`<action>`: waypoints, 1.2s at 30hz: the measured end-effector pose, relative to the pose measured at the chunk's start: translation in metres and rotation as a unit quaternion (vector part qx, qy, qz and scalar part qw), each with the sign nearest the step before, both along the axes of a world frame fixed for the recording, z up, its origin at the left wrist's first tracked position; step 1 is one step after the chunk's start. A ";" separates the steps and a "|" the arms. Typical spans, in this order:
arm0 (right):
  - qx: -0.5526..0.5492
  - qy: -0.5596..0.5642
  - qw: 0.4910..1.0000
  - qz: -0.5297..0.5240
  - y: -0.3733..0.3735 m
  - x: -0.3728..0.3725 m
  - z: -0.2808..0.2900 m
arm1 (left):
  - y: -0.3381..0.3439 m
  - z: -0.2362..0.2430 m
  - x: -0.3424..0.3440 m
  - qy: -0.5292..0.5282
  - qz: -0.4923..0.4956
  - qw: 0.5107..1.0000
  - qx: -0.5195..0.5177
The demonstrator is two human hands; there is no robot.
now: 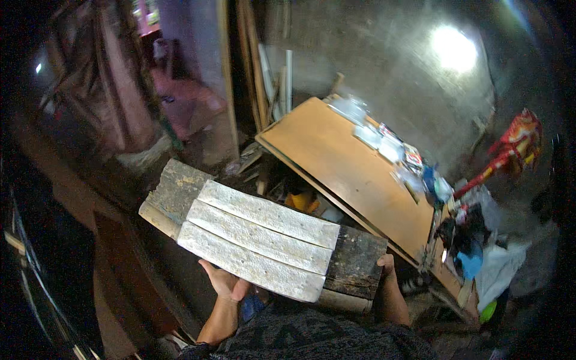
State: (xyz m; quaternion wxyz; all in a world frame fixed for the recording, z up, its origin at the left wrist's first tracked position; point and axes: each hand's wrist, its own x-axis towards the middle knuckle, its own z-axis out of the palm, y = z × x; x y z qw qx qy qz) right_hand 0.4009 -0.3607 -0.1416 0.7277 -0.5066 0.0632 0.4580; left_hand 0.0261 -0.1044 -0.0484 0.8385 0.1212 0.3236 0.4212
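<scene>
Both hands hold a weathered dark board (360, 264) level in front of me, with three white, pitted strips (258, 240) lying lengthwise across its middle. A pale rounded rail runs along the near edge at its ends. My left hand (225, 281) supports the near edge left of centre, its thumb showing below the strips and some fingers hidden beneath. My right hand (387, 267) grips the right end. My dark patterned shirt shows below.
A tan table (318, 150) stands beyond the board, with bags and small items (384, 144) along its far side. A red bag (513, 138) and a cluttered pile (474, 252) are at right. Planks (258, 90) lean on the wall. A brown panel (102, 252) is at left.
</scene>
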 end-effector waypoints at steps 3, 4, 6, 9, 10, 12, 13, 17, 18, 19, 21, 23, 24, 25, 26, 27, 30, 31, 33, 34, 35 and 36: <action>-0.018 -0.007 0.999 -0.026 -0.023 -0.011 0.007 | 0.005 0.008 -0.005 -0.064 -0.044 0.996 -0.048; -0.025 -0.009 0.999 -0.033 -0.027 -0.015 0.011 | 0.009 0.010 -0.005 -0.063 -0.041 0.995 -0.062; -0.040 -0.015 0.998 -0.053 -0.035 -0.021 0.020 | 0.011 0.014 -0.006 -0.069 -0.068 0.992 -0.084; -0.039 -0.024 0.996 -0.076 -0.050 -0.027 0.023 | 0.021 0.013 -0.007 -0.082 -0.074 0.990 -0.082; -0.038 -0.030 0.995 -0.088 -0.052 -0.028 0.022 | 0.022 0.015 -0.002 -0.088 -0.074 0.990 -0.080; -0.036 -0.033 0.993 -0.104 -0.065 -0.041 0.019 | 0.031 -0.002 -0.007 -0.139 -0.085 0.983 -0.089; -0.037 -0.034 0.992 -0.114 -0.074 -0.047 0.024 | 0.032 0.000 -0.008 -0.126 -0.097 0.983 -0.089; -0.035 -0.030 0.988 -0.146 -0.097 -0.070 0.022 | 0.037 0.025 -0.014 -0.185 -0.180 0.964 -0.056; -0.032 -0.031 0.988 -0.149 -0.098 -0.072 0.024 | 0.043 0.005 -0.020 -0.303 -0.223 0.926 -0.025; -0.036 -0.033 0.986 -0.157 -0.102 -0.078 0.028 | 0.045 0.014 -0.016 -0.417 -0.267 0.869 -0.002; -0.041 -0.038 0.984 -0.172 -0.107 -0.087 0.035 | 0.045 0.032 -0.007 -0.065 -0.195 0.976 -0.072; -0.045 -0.041 0.982 -0.177 -0.113 -0.098 0.039 | 0.049 0.029 -0.008 -0.116 -0.216 0.967 -0.068; -0.043 -0.043 0.982 -0.178 -0.110 -0.100 0.039 | 0.052 0.028 -0.010 -0.100 -0.222 0.967 -0.078; -0.045 -0.043 0.982 -0.179 -0.110 -0.101 0.039 | 0.052 0.024 -0.009 -0.098 -0.227 0.967 -0.065; -0.046 -0.044 0.982 -0.180 -0.111 -0.104 0.039 | 0.053 0.019 -0.008 -0.096 -0.231 0.967 -0.051; -0.047 -0.046 0.981 -0.180 -0.110 -0.105 0.038 | 0.054 0.014 -0.008 -0.093 -0.234 0.967 -0.038; -0.044 -0.040 0.982 -0.178 -0.111 -0.109 0.026 | 0.057 0.007 -0.008 -0.021 -0.217 0.975 -0.046; -0.042 -0.040 0.983 -0.176 -0.111 -0.109 0.020 | 0.059 -0.001 -0.010 -0.013 -0.216 0.975 -0.042; -0.041 -0.041 0.983 -0.176 -0.123 -0.110 0.006 | 0.054 0.012 -0.007 -0.054 -0.237 0.968 -0.055; -0.040 -0.045 0.983 -0.171 -0.128 -0.110 -0.002 | 0.051 0.020 -0.007 -0.076 -0.246 0.964 -0.063; -0.040 -0.054 0.983 -0.170 -0.136 -0.108 -0.007 | 0.050 0.022 -0.004 -0.083 -0.255 0.961 -0.075; -0.039 -0.060 0.983 -0.167 -0.146 -0.109 -0.012 | 0.050 0.025 -0.002 -0.090 -0.265 0.956 -0.088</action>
